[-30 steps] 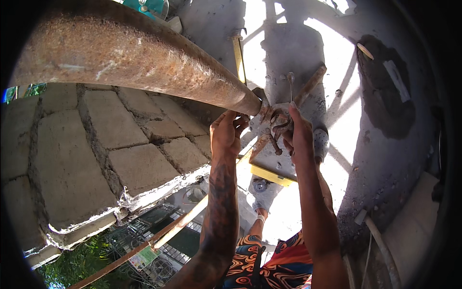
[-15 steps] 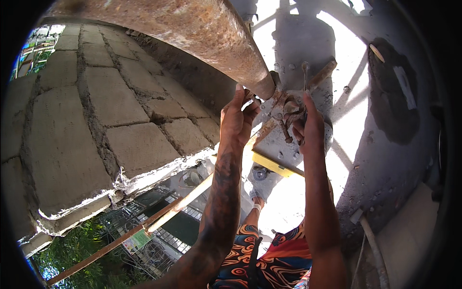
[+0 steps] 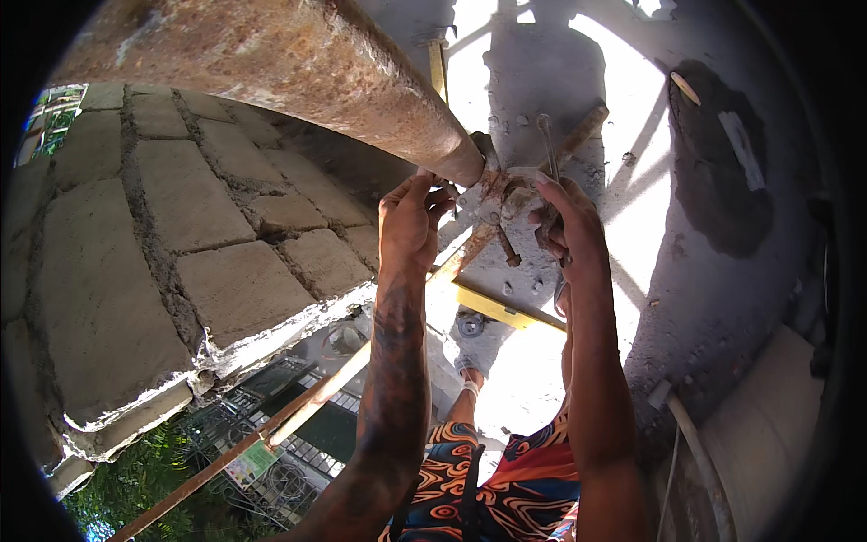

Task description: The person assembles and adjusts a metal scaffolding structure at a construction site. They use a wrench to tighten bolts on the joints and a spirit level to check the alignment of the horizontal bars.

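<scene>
A thick rusty pole (image 3: 361,81) slants down from the upper left to a rusty scaffold clamp (image 3: 506,194), from which a bolt (image 3: 508,246) sticks out. A thinner rusty tube (image 3: 582,131) passes at the clamp. My right hand (image 3: 573,226) is closed on a wrench (image 3: 548,144), its ring end pointing up and away; the curled lower fingers are partly hidden beside the clamp. Close to the pole's lower end, my left hand (image 3: 411,221) has its thumb and fingers pinched together at a small dark metal part, too hidden to name.
A block wall (image 3: 217,199) with rough mortar joints fills the left. Below the clamp lies a yellow bar (image 3: 506,307), near my foot (image 3: 465,348). A hammer (image 3: 691,434) rests at the lower right. A long pole (image 3: 307,406) crosses the lower left above greenery.
The view has shifted, so the scene sits further left. The wrench now leans left at its top, and my right thumb lies along it. My left hand stays by the pole's end.
</scene>
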Available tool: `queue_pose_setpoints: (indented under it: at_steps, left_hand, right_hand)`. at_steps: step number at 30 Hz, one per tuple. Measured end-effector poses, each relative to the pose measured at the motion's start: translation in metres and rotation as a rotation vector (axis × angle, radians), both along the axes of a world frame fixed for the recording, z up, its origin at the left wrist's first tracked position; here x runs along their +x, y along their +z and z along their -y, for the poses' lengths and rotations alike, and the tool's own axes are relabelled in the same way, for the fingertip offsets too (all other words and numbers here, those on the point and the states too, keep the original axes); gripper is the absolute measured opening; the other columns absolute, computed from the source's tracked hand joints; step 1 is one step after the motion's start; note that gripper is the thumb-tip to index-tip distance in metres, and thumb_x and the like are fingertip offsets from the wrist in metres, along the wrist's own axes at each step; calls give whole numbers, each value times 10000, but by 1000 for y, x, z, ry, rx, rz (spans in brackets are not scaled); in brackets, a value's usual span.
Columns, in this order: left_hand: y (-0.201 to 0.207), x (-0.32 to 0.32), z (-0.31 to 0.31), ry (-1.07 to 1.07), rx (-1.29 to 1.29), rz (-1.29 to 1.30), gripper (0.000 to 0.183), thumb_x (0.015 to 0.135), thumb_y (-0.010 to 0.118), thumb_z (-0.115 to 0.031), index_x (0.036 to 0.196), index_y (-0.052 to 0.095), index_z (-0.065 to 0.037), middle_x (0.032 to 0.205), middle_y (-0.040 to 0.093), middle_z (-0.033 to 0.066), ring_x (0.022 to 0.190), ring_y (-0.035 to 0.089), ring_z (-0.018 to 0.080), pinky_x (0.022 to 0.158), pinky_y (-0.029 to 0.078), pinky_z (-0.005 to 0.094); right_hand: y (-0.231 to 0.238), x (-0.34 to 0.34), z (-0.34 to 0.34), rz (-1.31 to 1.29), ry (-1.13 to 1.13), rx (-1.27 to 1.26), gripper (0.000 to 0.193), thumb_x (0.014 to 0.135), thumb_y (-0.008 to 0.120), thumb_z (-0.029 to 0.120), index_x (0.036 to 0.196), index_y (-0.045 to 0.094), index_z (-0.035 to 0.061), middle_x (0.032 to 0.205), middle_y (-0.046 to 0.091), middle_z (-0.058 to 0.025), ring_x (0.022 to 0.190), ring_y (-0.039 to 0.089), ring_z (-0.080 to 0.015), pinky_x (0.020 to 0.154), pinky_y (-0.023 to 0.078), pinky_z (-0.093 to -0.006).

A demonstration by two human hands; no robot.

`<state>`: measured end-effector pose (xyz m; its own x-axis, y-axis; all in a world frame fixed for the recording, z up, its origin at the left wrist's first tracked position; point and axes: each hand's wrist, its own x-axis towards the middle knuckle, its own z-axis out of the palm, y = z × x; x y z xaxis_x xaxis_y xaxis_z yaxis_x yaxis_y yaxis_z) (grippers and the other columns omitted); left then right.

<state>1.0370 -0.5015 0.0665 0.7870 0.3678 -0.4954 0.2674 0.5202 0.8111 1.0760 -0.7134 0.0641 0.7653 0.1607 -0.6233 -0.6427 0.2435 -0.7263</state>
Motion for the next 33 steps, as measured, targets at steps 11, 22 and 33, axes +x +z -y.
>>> queue_pose_setpoints:
  at_steps: [11,22,33]
  left_hand:
    - [-14,-5,-2,25,-41,46,236,1006,610,-175,1142,666,10,1004,691,60,900,646,157,796,511,308]
    - [-2,-13,16,14,221,32,356,1011,608,-248,1258,584,8,1171,657,86,1090,630,208,909,459,355]
    - [-45,9,18,-92,-6,108,563,1047,472,-413,1428,444,1,1402,533,122,1316,477,233,1097,353,393]
  right_hand:
    - [-39,-3,9,-360,124,531,279,933,630,296,1043,633,39,786,718,-223,370,514,-74,297,299,-204]
    - [-65,-10,13,-351,139,574,278,932,606,270,1058,629,23,771,684,-255,346,355,-73,326,291,-185]
    - [-63,-17,4,-293,38,456,304,929,608,344,1023,632,56,739,692,-198,358,352,-59,344,280,-197]
